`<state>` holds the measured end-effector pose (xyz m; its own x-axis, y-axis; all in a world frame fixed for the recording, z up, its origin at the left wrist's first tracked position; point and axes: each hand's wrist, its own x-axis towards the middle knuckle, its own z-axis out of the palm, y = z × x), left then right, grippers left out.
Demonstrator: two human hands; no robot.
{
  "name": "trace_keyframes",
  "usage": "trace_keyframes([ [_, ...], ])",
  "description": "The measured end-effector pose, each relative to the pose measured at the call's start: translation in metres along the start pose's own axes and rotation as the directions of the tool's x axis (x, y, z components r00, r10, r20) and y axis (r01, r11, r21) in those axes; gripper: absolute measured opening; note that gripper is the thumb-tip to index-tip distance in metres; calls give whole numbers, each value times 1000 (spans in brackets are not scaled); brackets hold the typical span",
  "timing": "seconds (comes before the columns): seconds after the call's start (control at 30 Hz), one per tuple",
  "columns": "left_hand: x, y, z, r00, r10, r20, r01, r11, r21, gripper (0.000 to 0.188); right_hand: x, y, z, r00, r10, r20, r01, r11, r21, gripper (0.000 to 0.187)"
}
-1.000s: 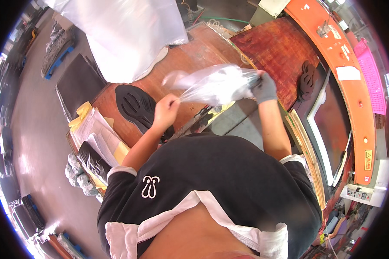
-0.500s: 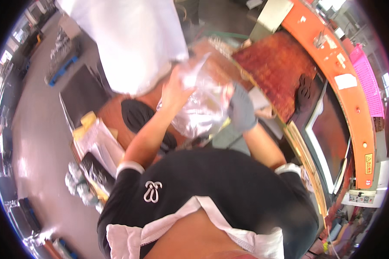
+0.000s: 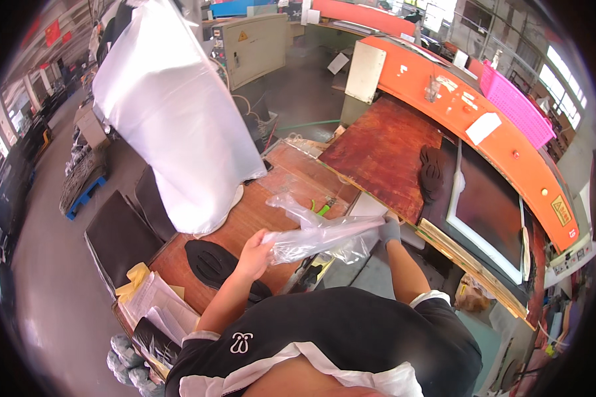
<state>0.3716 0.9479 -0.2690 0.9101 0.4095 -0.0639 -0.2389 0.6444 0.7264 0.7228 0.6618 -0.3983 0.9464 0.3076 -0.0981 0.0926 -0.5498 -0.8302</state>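
A clear plastic bag [image 3: 311, 239] stretches crosswise in front of my body, its loose folds hanging and rising around the middle. My bare left hand [image 3: 253, 255] pinches its left end. At the other end my right hand [image 3: 389, 229], in a grey glove, grips the plastic with its fingers mostly hidden. Beside my left forearm a black slotted sole-shaped piece [image 3: 212, 263] lies on the reddish-brown wooden table [image 3: 179, 257]. A green-handled tool [image 3: 324, 209] lies just beyond the bag. Another black slotted piece [image 3: 431, 173] rests on the dark red board [image 3: 377, 152] at right.
A big white plastic-wrapped bundle [image 3: 179, 126] stands at the table's far left. An orange machine beam [image 3: 470, 119] curves along the right, with a pink basket [image 3: 515, 106] behind it. Papers [image 3: 155, 301] lie at the near left table edge.
The bunched-up plastic is now drawn out between my hands. Both hands sit lower in the picture, and the view has tilted up to show more of the room.
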Motion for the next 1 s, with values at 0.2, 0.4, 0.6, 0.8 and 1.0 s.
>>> trace_keyframes([
  [0.2,-18,27,8,791,422,-442,7,717,697,45,12,-65,-35,895,116,431,-446,205,871,13],
  [0.4,9,-23,119,827,385,410,-313,-290,904,68,-76,-167,-37,861,-494,118,328,719,612,13],
  [0.6,46,-66,88,818,445,365,-145,-454,879,26,-107,-129,-88,832,-549,76,537,833,133,18],
  [0.8,35,-81,75,951,32,-307,95,915,391,18,-114,6,-99,806,-438,399,582,709,-398,18],
  [1.0,19,14,201,911,413,-26,-123,329,936,54,-52,-90,-205,768,-638,-51,567,715,-409,26],
])
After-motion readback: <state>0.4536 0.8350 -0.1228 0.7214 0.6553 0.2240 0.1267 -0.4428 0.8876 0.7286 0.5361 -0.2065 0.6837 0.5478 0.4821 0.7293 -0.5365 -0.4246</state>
